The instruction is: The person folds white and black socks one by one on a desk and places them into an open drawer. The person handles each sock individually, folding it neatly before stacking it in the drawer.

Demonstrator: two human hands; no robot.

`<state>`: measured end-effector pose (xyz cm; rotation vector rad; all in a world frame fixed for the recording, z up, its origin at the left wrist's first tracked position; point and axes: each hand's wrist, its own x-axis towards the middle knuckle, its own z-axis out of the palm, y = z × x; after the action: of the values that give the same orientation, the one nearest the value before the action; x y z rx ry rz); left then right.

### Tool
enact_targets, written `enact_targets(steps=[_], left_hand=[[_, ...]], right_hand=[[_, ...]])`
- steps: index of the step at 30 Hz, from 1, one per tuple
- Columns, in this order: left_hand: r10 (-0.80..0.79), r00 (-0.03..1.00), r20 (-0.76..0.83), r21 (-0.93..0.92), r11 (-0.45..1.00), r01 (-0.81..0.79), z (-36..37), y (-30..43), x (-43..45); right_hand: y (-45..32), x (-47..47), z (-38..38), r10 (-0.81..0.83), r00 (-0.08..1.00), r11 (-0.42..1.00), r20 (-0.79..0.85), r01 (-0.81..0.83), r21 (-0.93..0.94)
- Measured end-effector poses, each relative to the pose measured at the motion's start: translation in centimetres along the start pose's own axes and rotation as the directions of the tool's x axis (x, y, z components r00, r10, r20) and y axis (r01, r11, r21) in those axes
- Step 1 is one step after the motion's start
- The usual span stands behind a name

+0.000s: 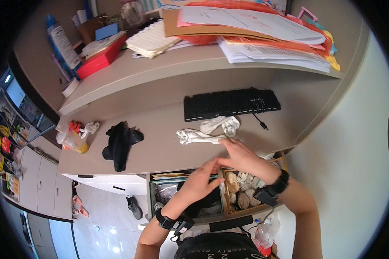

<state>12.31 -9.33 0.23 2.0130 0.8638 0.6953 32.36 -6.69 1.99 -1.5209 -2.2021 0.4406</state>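
White socks [202, 135] lie loosely on the desk in front of the black keyboard. The fingertips of my right hand [238, 155] are at the near end of these socks, with its thumb held apart; whether they touch the fabric is unclear. My left hand [199, 183] hovers over the pulled-out drawer, fingers stretched towards my right hand and thumb spread. Below it, a green-edged bin [186, 178] contains dark cloth and a clear plastic package. Under my right forearm, a yellow-edged bin [227, 194] holds rolled socks in white and beige. Black socks [119, 147] are heaped on the desk to the left.
A black keyboard [231, 103] with its cable sits at the back. A plastic cup [73, 140] stands at the left edge. Above, a shelf [181, 66] carries papers, a notebook and a red box. The white wall [343, 145] bounds the right side; a shoe [135, 207] lies on the floor.
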Motion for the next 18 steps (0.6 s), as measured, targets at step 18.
enact_targets(steps=[18], left_hand=[[0.139,0.987,-0.081,0.665,0.745,-0.050,-6.5,-9.4,3.9]], right_hand=[[-2.3,1.3,4.3,-0.079,0.911,0.977,-0.405,-0.010,-0.213]])
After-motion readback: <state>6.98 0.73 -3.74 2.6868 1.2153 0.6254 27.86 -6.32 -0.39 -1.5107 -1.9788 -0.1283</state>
